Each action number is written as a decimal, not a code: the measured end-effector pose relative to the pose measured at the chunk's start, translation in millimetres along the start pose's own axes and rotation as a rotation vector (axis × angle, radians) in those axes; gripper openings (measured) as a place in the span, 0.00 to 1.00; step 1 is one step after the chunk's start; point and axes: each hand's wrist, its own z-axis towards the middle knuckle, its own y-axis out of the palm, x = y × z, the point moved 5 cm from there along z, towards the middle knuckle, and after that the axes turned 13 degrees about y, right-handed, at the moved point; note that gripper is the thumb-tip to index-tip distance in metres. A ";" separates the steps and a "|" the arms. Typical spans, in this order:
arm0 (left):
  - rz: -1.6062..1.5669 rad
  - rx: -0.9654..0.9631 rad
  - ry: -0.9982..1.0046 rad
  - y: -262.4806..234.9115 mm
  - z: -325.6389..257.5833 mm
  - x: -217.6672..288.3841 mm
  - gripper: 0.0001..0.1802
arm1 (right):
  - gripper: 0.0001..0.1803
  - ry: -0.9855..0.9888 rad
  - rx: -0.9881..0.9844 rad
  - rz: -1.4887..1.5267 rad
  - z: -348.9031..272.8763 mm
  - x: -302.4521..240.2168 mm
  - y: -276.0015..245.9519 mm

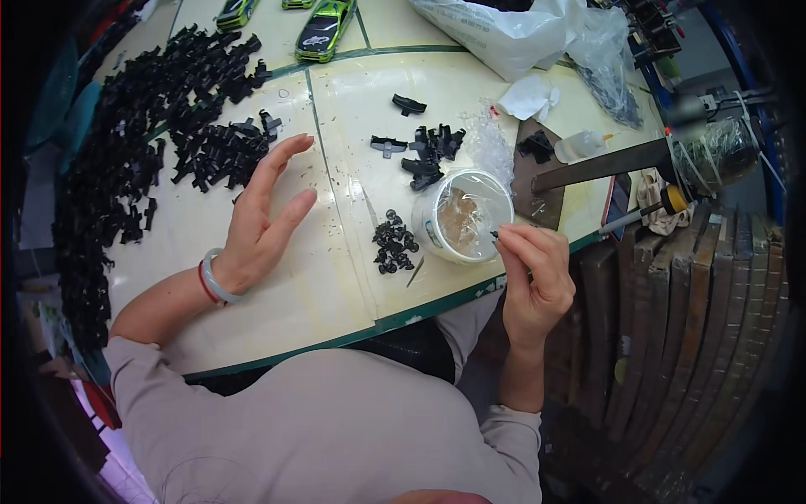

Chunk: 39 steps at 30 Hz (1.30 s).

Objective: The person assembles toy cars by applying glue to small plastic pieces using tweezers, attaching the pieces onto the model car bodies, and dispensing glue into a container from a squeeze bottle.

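My left hand [267, 214] is raised over the table with fingers extended and thumb apart, holding nothing. Just beyond its fingers lies a cluster of black plastic parts [220, 151]. My right hand [537, 273] is pinched at the near right side of a white tub [430, 233], on a tiny dark piece [495, 234] too small to name. Clear plastic film and something brownish show inside the tub. Left of the tub sits a small pile of round black pieces [393, 245], with a thin metal pin [416, 272] beside it. Several black clip-like parts [435, 144] lie behind the tub.
A large heap of black parts [109, 160] covers the left side. Green toy cars [323, 32] stand at the back. A white plastic bag [504, 38], a small bottle [581, 147] and a metal arm [604, 164] are on the right. The table's green edge [420, 315] runs before me.
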 end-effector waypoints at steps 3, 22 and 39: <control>0.097 -0.093 0.094 -0.3 9.0 13.2 0.24 | 0.13 -0.032 -0.049 -0.053 8.0 -5.6 5.5; 0.415 -0.427 0.343 33.8 99.9 -16.6 0.07 | 0.10 0.202 -0.080 0.151 11.5 -6.4 0.3; -0.791 -0.549 -0.494 54.3 35.3 23.3 0.10 | 0.08 0.350 -0.018 0.370 -2.4 -6.0 2.8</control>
